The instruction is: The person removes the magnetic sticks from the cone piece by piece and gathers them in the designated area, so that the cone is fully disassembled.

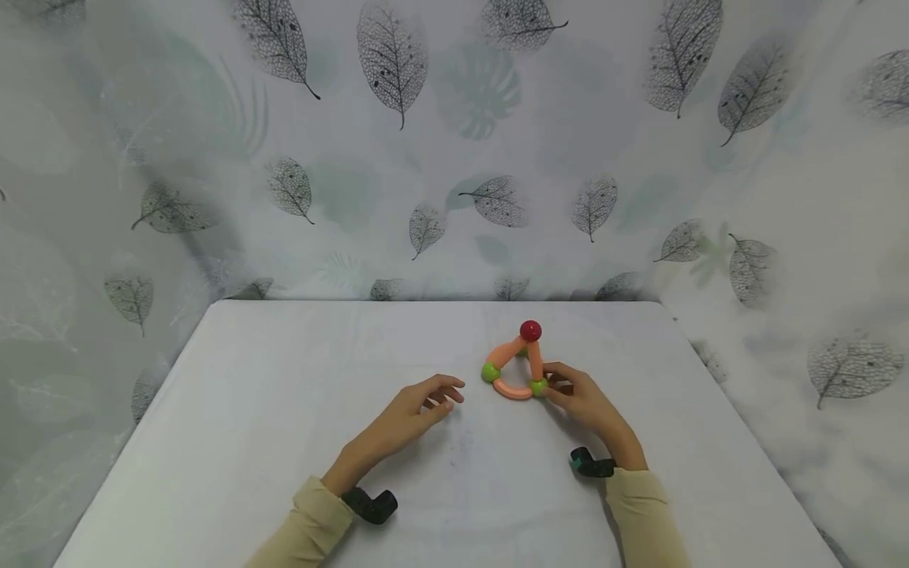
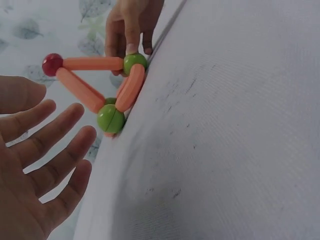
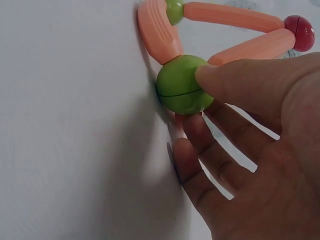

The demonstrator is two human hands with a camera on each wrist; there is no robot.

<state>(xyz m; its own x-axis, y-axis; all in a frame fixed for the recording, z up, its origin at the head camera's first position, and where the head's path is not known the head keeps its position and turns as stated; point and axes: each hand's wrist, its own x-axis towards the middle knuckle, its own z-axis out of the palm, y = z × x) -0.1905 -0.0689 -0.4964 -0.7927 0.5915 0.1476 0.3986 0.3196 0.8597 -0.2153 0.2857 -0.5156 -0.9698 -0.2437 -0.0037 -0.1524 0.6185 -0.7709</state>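
Observation:
A small pyramid-like frame of orange rods (image 1: pixel 536 361) and green balls, topped by a glossy red ball (image 1: pixel 530 330), stands on the white table. My right hand (image 1: pixel 585 398) pinches the frame's near right green ball (image 3: pixel 180 82); in the right wrist view the thumb lies on its side, with fingertips beneath. To the left, my left hand (image 1: pixel 419 406) hovers apart from the frame with its fingers spread and nothing in them. Nearest to it is the left green ball (image 2: pixel 110 119), where orange rods meet. A further green ball at the back is mostly hidden behind the rods.
The white-covered table (image 1: pixel 234 426) has rounded far corners. Right behind it and along both sides hangs a pale curtain (image 1: pixel 454 158) printed with leaves. A dark wrist camera (image 1: pixel 371 506) sits on the left wrist, another (image 1: pixel 592 464) on the right.

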